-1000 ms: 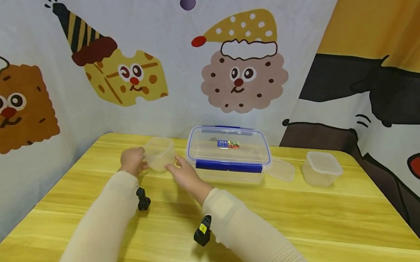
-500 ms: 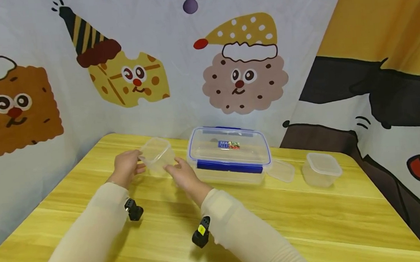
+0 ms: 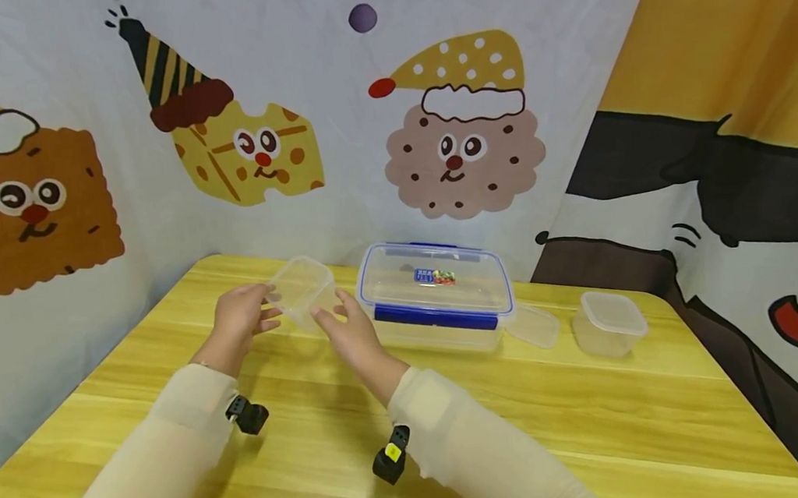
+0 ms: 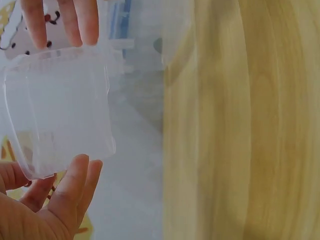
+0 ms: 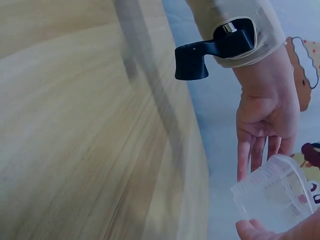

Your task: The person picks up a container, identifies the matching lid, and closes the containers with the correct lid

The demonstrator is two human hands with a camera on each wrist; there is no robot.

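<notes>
A small clear plastic food container is held tilted between my two hands, above the table. Its rim shows in the left wrist view, and no lid is on it. My left hand holds it by the left side near the rim, thumb and fingers at its wall. My right hand grips the opposite side, its thumb low on the near wall. In the left wrist view the right-hand fingers touch the container's side. The right wrist view shows the left hand at the container.
A large clear lidded box with blue clips stands right of my hands. A loose translucent lid lies beside it. Further right is a small lidded container. A cartoon-print cloth hangs behind the wooden table.
The container has tilted and turned between my hands and risen slightly. My left hand has shifted left and its wrist has come nearer. My right hand still holds its side.
</notes>
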